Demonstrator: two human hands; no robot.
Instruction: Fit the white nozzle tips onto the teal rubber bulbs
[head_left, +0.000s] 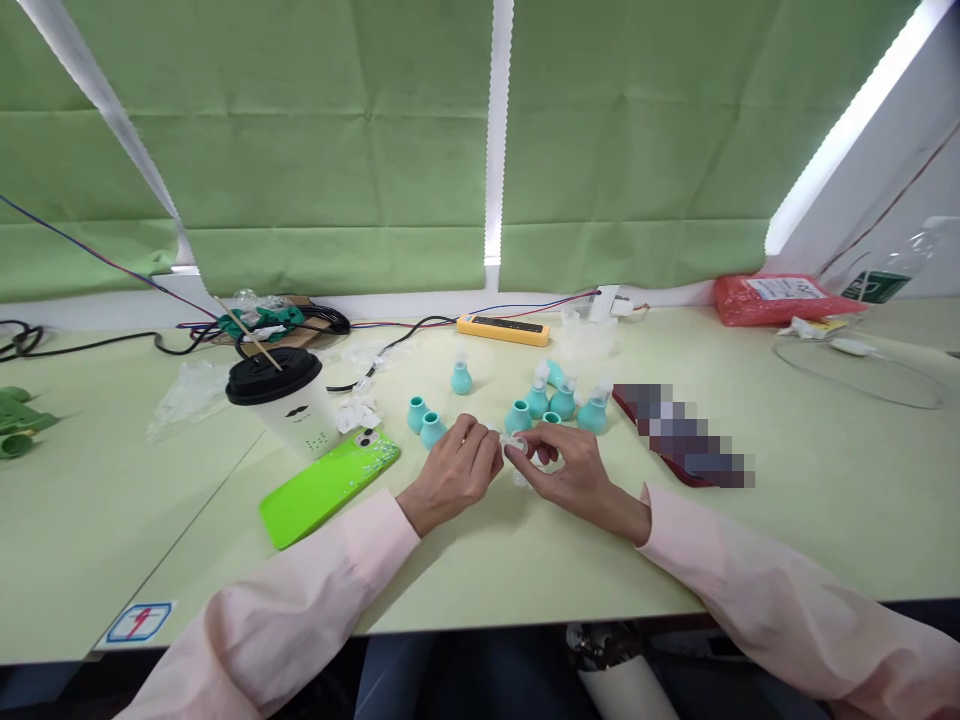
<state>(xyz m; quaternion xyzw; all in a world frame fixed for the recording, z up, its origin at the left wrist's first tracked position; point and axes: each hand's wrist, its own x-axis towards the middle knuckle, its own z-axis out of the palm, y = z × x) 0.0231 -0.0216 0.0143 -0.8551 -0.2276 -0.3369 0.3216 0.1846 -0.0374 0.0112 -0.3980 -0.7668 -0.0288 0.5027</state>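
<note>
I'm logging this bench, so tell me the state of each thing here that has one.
left hand: pinched shut on small clear piece
right hand: pinched shut on small clear piece
small clear piece: held between both hands
coffee cup: upright, lid on
green phone: lying face down
teal caps: clustered, standing on table

Lightning-bolt sign on table sticker (139, 621)
</note>
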